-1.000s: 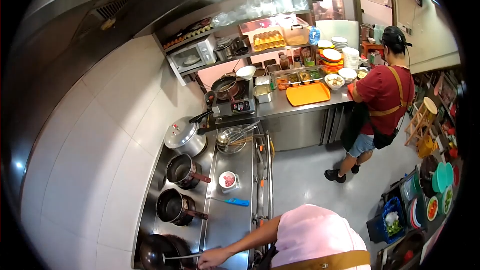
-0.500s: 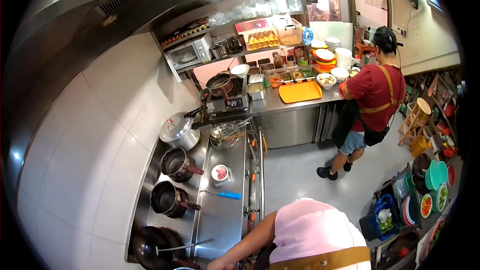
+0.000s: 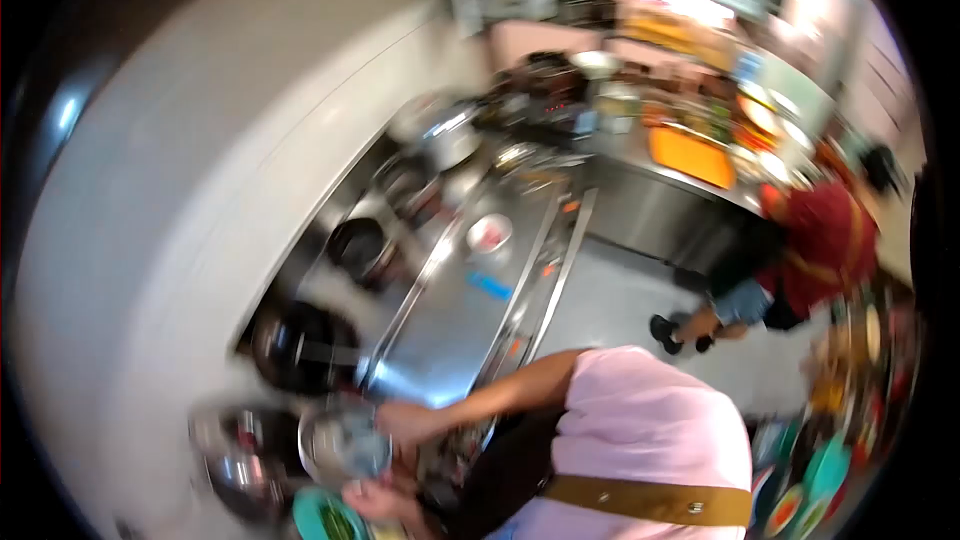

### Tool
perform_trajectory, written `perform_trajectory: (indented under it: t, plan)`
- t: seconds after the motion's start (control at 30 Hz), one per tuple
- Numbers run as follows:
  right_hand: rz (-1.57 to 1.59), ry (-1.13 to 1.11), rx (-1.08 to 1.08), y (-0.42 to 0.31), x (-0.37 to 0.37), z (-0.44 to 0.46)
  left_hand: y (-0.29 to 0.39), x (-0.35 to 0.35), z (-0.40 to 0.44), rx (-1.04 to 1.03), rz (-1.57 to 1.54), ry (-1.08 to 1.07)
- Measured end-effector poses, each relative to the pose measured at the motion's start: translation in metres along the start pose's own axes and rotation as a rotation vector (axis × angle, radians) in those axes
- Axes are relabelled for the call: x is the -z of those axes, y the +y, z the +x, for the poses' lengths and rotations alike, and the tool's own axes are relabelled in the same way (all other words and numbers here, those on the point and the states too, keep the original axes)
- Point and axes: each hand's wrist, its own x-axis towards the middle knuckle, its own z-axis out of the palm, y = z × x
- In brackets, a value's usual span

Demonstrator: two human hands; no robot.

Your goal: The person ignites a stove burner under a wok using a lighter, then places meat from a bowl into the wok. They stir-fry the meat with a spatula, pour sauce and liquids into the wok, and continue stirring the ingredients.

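Note:
The picture is blurred. At the lower left, a round metal bowl (image 3: 345, 445) has something pale in it that I cannot make out. My right hand (image 3: 408, 422) is closed at its right rim. Just below the bowl is my left hand (image 3: 370, 500), its fingers smeared by motion. A teal bowl (image 3: 322, 515) with something green in it lies beside my left hand. The dark wok (image 3: 300, 345) sits above the metal bowl, with a pale handle across it.
Dark pots (image 3: 362, 248) and a lidded silver pot (image 3: 440, 130) line the wall side. A white bowl (image 3: 489, 234) and a blue lighter (image 3: 489, 285) lie on the steel counter (image 3: 435, 330). Another person (image 3: 825, 240) stands at the back counter near an orange tray (image 3: 692, 156).
The view has swung down and left. My right hand has left the long-handled tool at the wok and is now at the metal bowl. My left hand has come into view.

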Motion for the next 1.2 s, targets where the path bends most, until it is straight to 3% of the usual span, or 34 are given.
perform_trajectory:
  t: [0.03,0.07,0.17,0.33,0.6,0.8,0.9,1.0,1.1,1.2]
  plan:
    - [0.109,-0.068,-0.102,-0.023,0.026,-0.005,0.008,0.0,0.003,0.005,-0.049,-0.005]
    - [-0.031,-0.076,0.041,-0.016,0.013,-0.001,0.017,0.0,0.001,0.03,-0.081,-0.033]
    - [-0.035,-0.122,0.055,-0.051,0.035,0.005,0.036,0.003,0.007,0.078,-0.158,-0.071]
    - [-0.39,-0.397,0.329,-0.093,0.08,0.012,0.037,0.023,0.032,-0.025,-0.075,-0.04]
    - [-0.466,0.028,0.494,-0.086,0.057,0.04,0.04,0.038,0.051,-0.088,-0.07,0.02]
    - [-0.432,-0.201,0.593,-0.071,0.055,0.033,0.049,0.041,0.067,-0.065,-0.092,0.047]
    - [-0.462,-0.061,0.57,-0.076,0.055,0.045,0.047,0.044,0.074,-0.102,-0.095,0.04]
    - [-0.596,0.033,0.718,-0.093,0.06,0.065,0.047,0.049,0.084,-0.079,-0.025,0.002]
    - [-0.758,0.003,0.83,-0.094,0.069,0.089,0.058,0.044,0.092,-0.037,0.033,-0.077]
    - [-0.887,-0.185,0.804,-0.105,0.078,0.095,0.059,0.049,0.099,-0.041,0.107,-0.15]
